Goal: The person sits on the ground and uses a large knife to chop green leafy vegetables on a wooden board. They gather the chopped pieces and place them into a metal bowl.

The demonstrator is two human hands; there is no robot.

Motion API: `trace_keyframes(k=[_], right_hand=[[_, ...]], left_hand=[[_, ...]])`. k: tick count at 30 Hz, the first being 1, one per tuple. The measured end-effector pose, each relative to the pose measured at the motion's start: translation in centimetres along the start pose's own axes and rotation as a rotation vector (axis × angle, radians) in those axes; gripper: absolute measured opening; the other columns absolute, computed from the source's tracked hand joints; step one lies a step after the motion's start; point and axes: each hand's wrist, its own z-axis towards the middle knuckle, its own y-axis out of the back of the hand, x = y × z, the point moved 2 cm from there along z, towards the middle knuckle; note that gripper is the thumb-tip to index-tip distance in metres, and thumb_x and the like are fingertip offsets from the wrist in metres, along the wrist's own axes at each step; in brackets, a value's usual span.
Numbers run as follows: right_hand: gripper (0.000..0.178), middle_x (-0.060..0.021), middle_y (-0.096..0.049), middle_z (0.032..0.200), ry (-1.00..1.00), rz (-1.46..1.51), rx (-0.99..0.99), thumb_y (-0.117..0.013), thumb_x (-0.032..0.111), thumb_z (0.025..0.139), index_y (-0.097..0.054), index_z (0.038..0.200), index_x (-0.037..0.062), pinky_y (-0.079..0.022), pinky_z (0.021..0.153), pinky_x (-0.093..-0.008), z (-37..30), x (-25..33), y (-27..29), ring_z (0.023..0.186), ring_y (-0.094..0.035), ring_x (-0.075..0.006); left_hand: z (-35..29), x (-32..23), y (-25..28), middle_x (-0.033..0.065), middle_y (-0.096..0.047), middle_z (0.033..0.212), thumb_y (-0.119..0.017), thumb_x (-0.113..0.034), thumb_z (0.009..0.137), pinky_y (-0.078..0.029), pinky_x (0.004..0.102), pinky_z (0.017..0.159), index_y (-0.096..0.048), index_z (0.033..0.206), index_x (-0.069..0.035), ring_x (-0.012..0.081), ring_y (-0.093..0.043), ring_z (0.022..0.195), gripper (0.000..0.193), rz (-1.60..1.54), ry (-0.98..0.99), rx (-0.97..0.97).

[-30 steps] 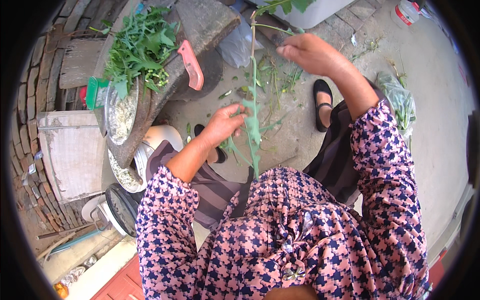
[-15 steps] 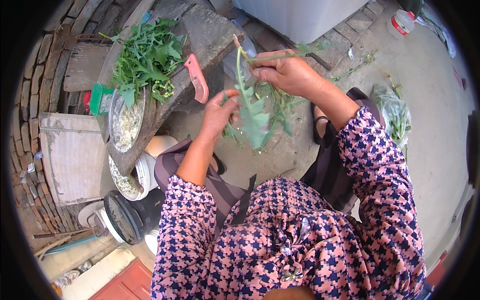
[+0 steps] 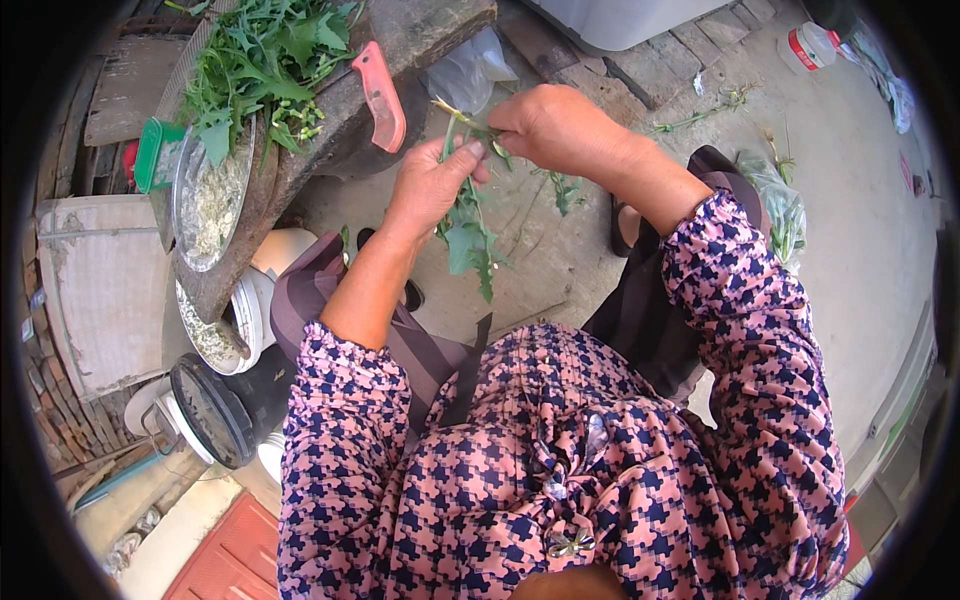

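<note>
My left hand (image 3: 432, 188) is closed round a leafy green plant stem (image 3: 466, 240), its jagged leaves hanging below the fingers. Close beside it, my right hand (image 3: 555, 125) pinches at the upper end of the greens, near a pale, brownish stem tip (image 3: 450, 106); which piece it grips is partly hidden by the fingers. To the left, a heap of similar leafy greens (image 3: 270, 65) lies on a worn slab (image 3: 425, 32). A pink knife-shaped tool (image 3: 380, 97) rests at the slab's edge, near my left hand.
An oval tray (image 3: 178, 215) with pale crumbs, a green container (image 3: 157, 152), a white bucket (image 3: 262, 300) and a black bucket (image 3: 212, 412) stand left. Clear plastic (image 3: 468, 72) lies beyond my hands. Right are loose stems (image 3: 700, 112), bagged greens (image 3: 778, 210) and a bottle (image 3: 808, 47).
My hands have drawn together at the stem's upper end. The left hand has moved up along the plant, and the leaves now hang lower. The view has shifted slightly.
</note>
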Motion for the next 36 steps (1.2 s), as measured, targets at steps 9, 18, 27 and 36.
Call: trace_keyframes(k=[9, 18, 27, 36], right_hand=[[0.017, -0.0107, -0.066, 0.076, -0.365, 0.145, -0.166, -0.063, 0.020, 0.088, -0.064, 0.087, 0.0035, -0.053, 0.063, -0.0365, -0.5, -4.4, 2.5, 0.068, -0.064, -0.0268], [0.021, -0.0002, -0.060, 0.069, -0.364, 0.871, -0.075, -0.068, 0.023, 0.086, -0.065, 0.083, 0.0018, -0.049, 0.055, -0.0272, 0.9, -1.8, 1.5, 0.058, -0.056, -0.0094], [0.017, -0.0063, -0.062, 0.066, -0.311, 0.536, -0.078, -0.066, 0.019, 0.082, -0.065, 0.079, 0.0028, -0.050, 0.061, -0.0307, 1.0, -0.7, 0.5, 0.059, -0.059, -0.0135], [0.023, -0.0066, -0.066, 0.071, -0.345, 0.746, 0.088, -0.064, 0.023, 0.088, -0.065, 0.081, 0.0014, -0.051, 0.060, -0.0299, 1.2, -2.1, 1.3, 0.065, -0.063, -0.0148]], left_hand=[[-2.9, -3.0, -0.9, 0.0024, -0.065, 0.085, -0.062, -0.022, 0.096, -0.048, 0.0249, 0.071, -0.067, 0.103, 0.001, 0.0095, -0.059, 0.075, 0.024, 0.300, -0.383, -0.086], [0.0, -0.8, -2.8, 0.0022, -0.065, 0.078, -0.077, -0.031, 0.082, -0.046, 0.0249, 0.066, -0.070, 0.101, -0.002, 0.0081, -0.057, 0.070, 0.036, 0.138, -0.077, 0.029], [0.2, -0.9, -3.4, -0.0010, -0.062, 0.075, -0.076, -0.027, 0.083, -0.043, 0.0244, 0.062, -0.069, 0.091, -0.005, 0.0075, -0.055, 0.067, 0.024, 0.008, 0.121, 0.032], [-0.1, -2.4, -2.6, -0.0024, -0.064, 0.075, -0.071, -0.026, 0.089, -0.046, 0.0249, 0.064, -0.071, 0.087, -0.003, 0.0072, -0.057, 0.070, 0.023, 0.334, -0.266, 0.167]])
